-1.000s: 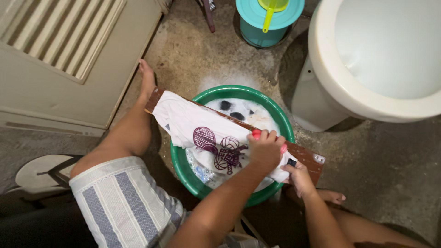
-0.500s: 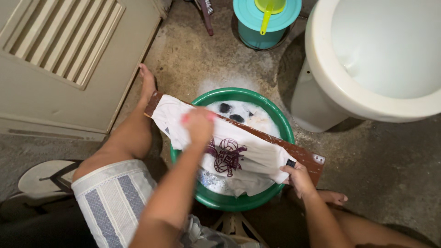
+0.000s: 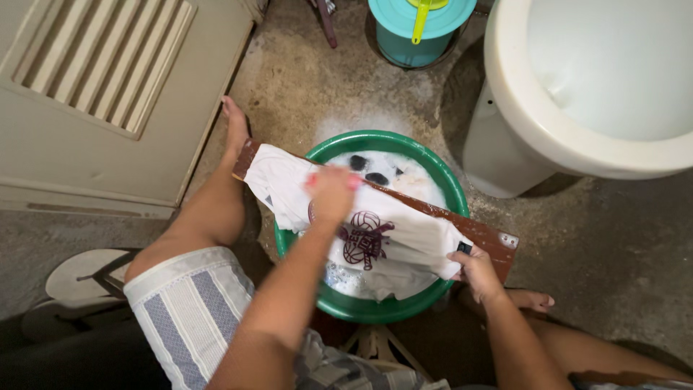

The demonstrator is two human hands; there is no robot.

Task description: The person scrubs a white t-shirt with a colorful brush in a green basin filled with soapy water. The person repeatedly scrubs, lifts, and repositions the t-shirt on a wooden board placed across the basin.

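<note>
A white shirt (image 3: 411, 242) with a dark maroon print (image 3: 364, 242) lies spread over a brown wooden board (image 3: 498, 249). The board rests across a green basin (image 3: 375, 307) of soapy water. My left hand (image 3: 332, 191), blurred by motion, is shut on a pink brush (image 3: 354, 184) and presses it on the shirt just left of the print. My right hand (image 3: 473, 271) pins the shirt's right edge against the board's right end. Dark items float in the suds behind the board.
A white toilet (image 3: 577, 108) stands at the right and a teal lidded bucket (image 3: 419, 29) with a yellow-green dipper at the top. A louvred door (image 3: 94, 94) is at the left and a flip-flop (image 3: 79, 278) lies by my left thigh. My bare feet flank the basin on wet concrete.
My left hand swept the brush from the shirt's right end across the print to its left part, then came slightly back right. My right hand kept its hold on the shirt's edge.
</note>
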